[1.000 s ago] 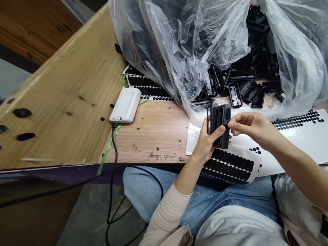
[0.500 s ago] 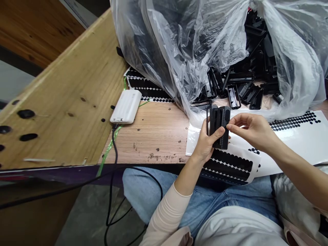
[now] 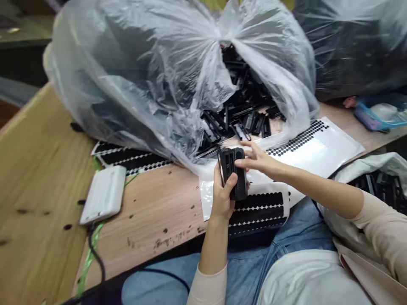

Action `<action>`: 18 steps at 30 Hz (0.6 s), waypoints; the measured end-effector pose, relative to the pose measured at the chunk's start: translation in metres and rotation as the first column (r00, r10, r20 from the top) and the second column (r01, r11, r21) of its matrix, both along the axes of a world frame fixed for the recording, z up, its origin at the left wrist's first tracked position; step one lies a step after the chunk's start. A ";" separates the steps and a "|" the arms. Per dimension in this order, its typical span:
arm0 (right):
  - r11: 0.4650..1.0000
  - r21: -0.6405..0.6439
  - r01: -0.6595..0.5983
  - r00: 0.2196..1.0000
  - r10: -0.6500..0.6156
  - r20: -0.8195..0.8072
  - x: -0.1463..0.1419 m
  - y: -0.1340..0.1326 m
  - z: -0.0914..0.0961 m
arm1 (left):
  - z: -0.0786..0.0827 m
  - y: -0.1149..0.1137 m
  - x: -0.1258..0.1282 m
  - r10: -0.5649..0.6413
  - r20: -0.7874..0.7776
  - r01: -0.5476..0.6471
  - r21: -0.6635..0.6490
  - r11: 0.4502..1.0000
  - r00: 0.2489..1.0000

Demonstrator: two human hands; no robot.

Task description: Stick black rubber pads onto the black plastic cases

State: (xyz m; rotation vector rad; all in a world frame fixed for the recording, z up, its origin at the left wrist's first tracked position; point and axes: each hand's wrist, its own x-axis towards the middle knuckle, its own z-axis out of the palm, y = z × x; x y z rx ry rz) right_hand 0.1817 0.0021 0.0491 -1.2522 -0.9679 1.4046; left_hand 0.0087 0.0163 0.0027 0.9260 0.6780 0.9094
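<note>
Black carbon-textured plastic part (image 3: 233, 180) sits clamped in the left hand (image 3: 222, 197), above a sheet of black adhesive dots (image 3: 259, 212). Right hand (image 3: 262, 160) hangs open just beside it, fingers spread. Beyond it, a clear plastic bag (image 3: 127, 84) spills more black parts (image 3: 241, 116); left of it, a white power bank (image 3: 103, 195) lies on the wooden table (image 3: 152, 212).
</note>
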 end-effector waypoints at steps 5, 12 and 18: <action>0.993 0.066 0.095 0.995 -0.094 -0.011 0.011 -0.024 0.007 | -0.014 0.000 0.005 -0.048 -0.224 0.098 0.220 0.970 0.973; 0.873 0.082 0.481 0.831 -0.483 0.276 0.139 -0.136 0.038 | -0.012 -0.008 0.017 -0.010 -0.487 0.256 0.441 0.860 0.873; 0.622 -0.009 0.783 0.421 -0.519 0.744 0.233 -0.265 0.025 | -0.008 -0.008 0.017 0.080 -0.632 0.401 0.579 0.710 0.771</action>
